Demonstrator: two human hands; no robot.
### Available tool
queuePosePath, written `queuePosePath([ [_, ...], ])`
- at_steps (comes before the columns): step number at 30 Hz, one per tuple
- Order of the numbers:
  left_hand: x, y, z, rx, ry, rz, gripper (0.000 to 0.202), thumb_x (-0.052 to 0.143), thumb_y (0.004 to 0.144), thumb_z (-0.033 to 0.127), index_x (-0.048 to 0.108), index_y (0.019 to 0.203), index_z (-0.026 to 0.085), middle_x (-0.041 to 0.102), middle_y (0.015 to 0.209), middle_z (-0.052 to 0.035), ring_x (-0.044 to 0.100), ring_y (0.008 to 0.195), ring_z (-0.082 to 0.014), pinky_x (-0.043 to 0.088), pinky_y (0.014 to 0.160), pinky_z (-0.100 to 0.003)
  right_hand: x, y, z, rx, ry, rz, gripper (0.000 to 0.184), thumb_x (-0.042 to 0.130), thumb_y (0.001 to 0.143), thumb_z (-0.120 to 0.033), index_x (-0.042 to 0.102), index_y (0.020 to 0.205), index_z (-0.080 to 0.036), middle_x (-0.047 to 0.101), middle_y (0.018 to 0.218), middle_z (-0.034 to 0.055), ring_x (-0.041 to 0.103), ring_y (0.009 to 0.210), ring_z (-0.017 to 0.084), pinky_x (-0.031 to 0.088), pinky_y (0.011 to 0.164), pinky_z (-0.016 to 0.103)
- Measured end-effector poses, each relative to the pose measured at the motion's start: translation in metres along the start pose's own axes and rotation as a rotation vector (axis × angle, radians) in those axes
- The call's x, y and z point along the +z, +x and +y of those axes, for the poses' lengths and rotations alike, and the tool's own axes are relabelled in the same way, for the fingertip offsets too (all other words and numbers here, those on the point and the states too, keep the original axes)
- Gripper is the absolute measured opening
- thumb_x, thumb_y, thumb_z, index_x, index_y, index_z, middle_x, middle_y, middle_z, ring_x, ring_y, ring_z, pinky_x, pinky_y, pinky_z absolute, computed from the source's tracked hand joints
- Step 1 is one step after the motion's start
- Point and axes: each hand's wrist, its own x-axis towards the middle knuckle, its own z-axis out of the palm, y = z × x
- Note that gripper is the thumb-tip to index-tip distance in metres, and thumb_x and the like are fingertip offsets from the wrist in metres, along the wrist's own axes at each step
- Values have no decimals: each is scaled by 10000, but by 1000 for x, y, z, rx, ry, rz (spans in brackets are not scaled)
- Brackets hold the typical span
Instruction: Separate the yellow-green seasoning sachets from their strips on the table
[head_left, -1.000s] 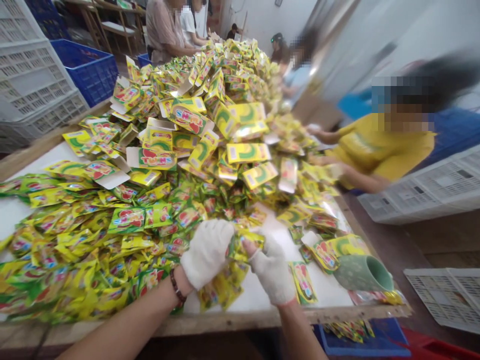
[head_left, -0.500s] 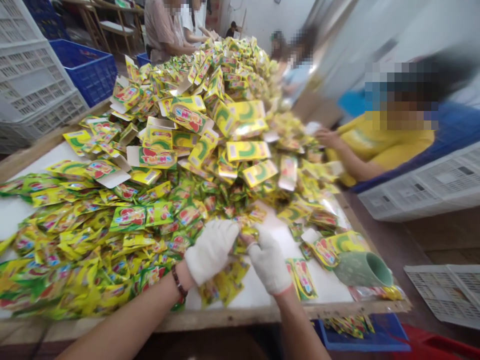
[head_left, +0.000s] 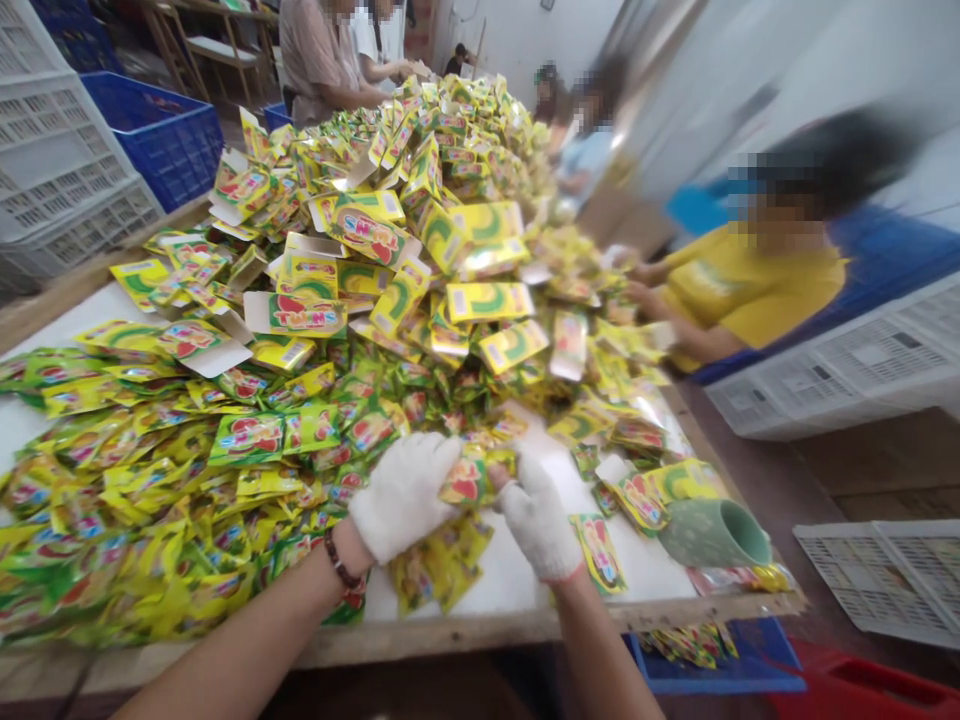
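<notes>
Loose packets (head_left: 127, 490) cover the left of the table (head_left: 517, 628), probably so that plenty lie within the left hand's reach; the gloved left hand (head_left: 405, 497) has its fingers curled over the left end of a small pack (head_left: 463, 482), seemingly to steady it while the other end is worked; a few yellow packets (head_left: 442, 565) lie beneath the hands, perhaps kept there as a handy supply; boxes (head_left: 491, 302) are heaped beyond; the right hand (head_left: 538, 515), also gloved, appears to pinch the pack's right end, thumb pressed against it; its fingers behind are hidden, so I cannot tell how firm the hold is; a green cup (head_left: 716, 533) sits near the right corner, mouth facing right, perhaps out of the hands' way.

The pack is between the two hands, just above the tabletop; it is yellow and green with a red fruit picture, its ends covered by fingers; whether box or packet, I cannot tell.
</notes>
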Motion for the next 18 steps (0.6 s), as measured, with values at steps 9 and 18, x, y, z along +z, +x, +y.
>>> queuePosePath([
  [9, 5, -4, 2, 0, 103, 34, 449, 627, 781, 443, 548, 1122, 162, 596, 988, -105, 547, 887, -281, 456, 747, -416, -9, -14, 4, -30, -90, 45, 153, 572, 808, -284, 661, 726, -191, 617, 693, 10, 560, 686, 167, 467, 653, 269],
  [18, 6, -4, 2, -5, 119, 11, 384, 551, 839, 430, 548, 1115, 163, 600, 998, -108, 546, 889, -283, 448, 740, -421, -13, -20, -2, 277, 190, -60, 369, 640, 768, -402, 658, 1055, -170, 639, 659, 1, 530, 452, 99, 413, 431, 217],
])
